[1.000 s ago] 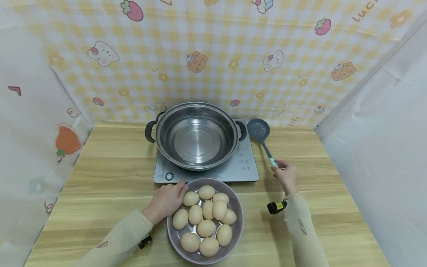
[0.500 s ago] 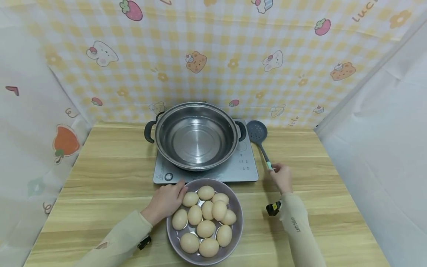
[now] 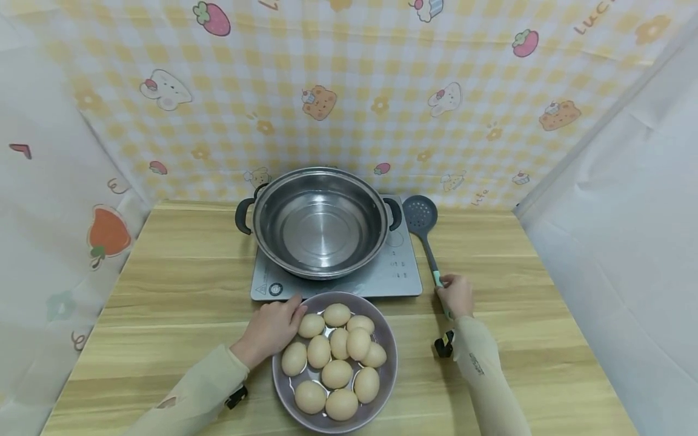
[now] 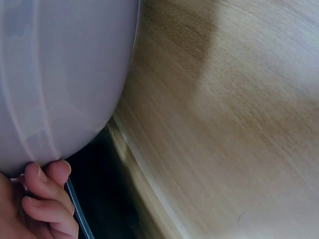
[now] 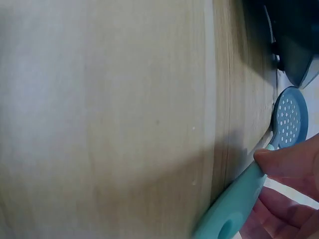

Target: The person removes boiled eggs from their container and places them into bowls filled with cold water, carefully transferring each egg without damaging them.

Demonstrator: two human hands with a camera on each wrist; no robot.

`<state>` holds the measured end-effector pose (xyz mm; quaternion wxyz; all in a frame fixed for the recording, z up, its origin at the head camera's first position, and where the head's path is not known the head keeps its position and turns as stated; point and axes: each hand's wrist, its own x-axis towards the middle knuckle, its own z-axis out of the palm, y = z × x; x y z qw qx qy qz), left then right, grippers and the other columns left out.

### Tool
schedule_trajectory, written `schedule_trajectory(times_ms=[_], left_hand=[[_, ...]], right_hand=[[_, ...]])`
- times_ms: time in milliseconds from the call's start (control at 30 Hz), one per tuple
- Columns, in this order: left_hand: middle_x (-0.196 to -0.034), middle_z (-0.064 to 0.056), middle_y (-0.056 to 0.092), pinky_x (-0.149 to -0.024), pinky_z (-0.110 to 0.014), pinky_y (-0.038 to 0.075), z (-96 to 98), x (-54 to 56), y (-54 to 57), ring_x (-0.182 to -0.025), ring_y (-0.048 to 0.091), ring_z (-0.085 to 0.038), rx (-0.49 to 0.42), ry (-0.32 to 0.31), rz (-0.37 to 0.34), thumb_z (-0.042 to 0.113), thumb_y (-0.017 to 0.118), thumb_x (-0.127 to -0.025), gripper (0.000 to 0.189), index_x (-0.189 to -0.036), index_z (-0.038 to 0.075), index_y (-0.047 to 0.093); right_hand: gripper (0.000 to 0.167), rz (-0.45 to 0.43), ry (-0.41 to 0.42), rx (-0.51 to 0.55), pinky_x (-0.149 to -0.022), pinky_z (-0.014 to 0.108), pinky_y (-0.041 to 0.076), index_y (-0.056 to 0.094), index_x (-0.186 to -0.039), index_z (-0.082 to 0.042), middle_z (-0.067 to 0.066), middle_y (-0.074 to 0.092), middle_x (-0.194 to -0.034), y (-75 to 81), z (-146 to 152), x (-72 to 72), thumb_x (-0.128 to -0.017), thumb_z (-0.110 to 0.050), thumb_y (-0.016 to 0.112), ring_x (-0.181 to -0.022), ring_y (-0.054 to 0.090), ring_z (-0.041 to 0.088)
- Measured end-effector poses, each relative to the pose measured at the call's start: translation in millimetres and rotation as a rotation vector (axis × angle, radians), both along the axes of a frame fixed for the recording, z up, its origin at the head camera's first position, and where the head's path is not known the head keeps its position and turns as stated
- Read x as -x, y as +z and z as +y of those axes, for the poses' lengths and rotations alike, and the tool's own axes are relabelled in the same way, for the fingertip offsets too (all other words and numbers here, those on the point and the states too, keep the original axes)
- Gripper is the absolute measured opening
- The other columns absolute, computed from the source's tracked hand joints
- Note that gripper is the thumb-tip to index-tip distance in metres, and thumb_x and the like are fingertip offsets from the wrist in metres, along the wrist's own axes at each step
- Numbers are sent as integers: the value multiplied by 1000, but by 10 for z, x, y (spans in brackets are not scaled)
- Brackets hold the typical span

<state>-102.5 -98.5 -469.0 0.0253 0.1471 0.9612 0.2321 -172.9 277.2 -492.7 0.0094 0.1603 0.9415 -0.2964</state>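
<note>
My right hand [image 3: 457, 294] pinches the mint-green handle [image 5: 234, 204] of a dark grey skimmer with a perforated round head [image 3: 420, 213]. The skimmer points away from me, its head beside the right edge of the induction cooker. At the far left rim of a mauve bowl [image 3: 388, 387], my left hand [image 3: 269, 332] grips the side, its curled fingertips [image 4: 47, 174] against the outer wall. Several light brown eggs [image 3: 336, 373] lie in the bowl, one resting on top of others.
Behind the bowl, a wide steel pot [image 3: 322, 233] with two black handles sits on the flat induction cooker [image 3: 382, 284]. The wooden table [image 3: 180, 303] meets a yellow checked cloth [image 3: 349, 66] at the back and pale sheets at both sides.
The right hand has moved toward me and slightly left along with the skimmer's handle, and more of the handle's end shows. The left hand and bowl stay in place.
</note>
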Motion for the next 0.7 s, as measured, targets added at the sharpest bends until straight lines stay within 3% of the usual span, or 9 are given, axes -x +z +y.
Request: schedule_trajectory(times_ms=[133,200,333,400,467,533,600,700], left_hand=[[-60,-3,50,-48,-35,37,-27,15,-7,-54,54,-24,-20,27,-6,24,49,-93,15,-81,14,49],[-61,-3,50,-50,-35,37,-62,-2,-5,-55,54,-23,-58,48,-57,27,49,-93,18,-82,13,49],[-70,-3,54,-56,-32,39,-204,-71,35,-62,52,-16,-272,126,-202,31,44,-95,23,-88,10,49],[-77,-5,56,-62,-31,42,-303,-85,85,-69,52,-15,-407,158,-183,26,44,-96,22,-94,6,51],[-91,-11,58,-71,-35,43,-442,-79,146,-80,54,-20,-454,166,-106,23,45,-95,24,-103,1,51],[-101,-17,54,-75,-42,43,-613,-53,215,-86,53,-28,-414,165,10,23,48,-94,33,-113,-4,47],[-119,-26,45,-84,-54,38,-816,-6,238,-103,47,-40,-312,179,109,29,52,-92,48,-123,-4,41],[-139,-32,21,-93,-65,21,-1119,56,241,-128,16,-51,-106,195,175,42,55,-87,70,-138,2,28]], right_hand=[[28,-26,24,-9,-58,32,44,62,-105,6,21,62,-89,0,-16,52,-79,-5,65,-71,57,24],[30,-41,70,-6,-61,34,46,60,-107,7,22,62,-90,-3,-9,56,-79,-6,64,-73,58,26],[39,-54,189,3,-75,44,47,53,-117,8,28,55,-105,18,16,0,-86,-14,59,-90,58,36],[48,-57,231,14,-82,49,44,44,-126,8,32,45,-119,77,55,-51,-91,-23,53,-100,53,42],[58,-47,256,21,-86,55,40,33,-134,6,33,33,-129,172,109,-96,-94,-34,46,-108,47,47],[66,-10,285,-9,-88,60,35,23,-139,4,34,21,-137,276,178,-123,-94,-40,42,-117,37,52],[70,48,311,-77,-89,63,30,18,-141,3,34,14,-141,372,236,-130,-94,-44,41,-122,28,54],[73,154,341,-235,-93,67,20,19,-141,1,34,11,-142,509,288,-124,-92,-46,44,-126,18,54]])
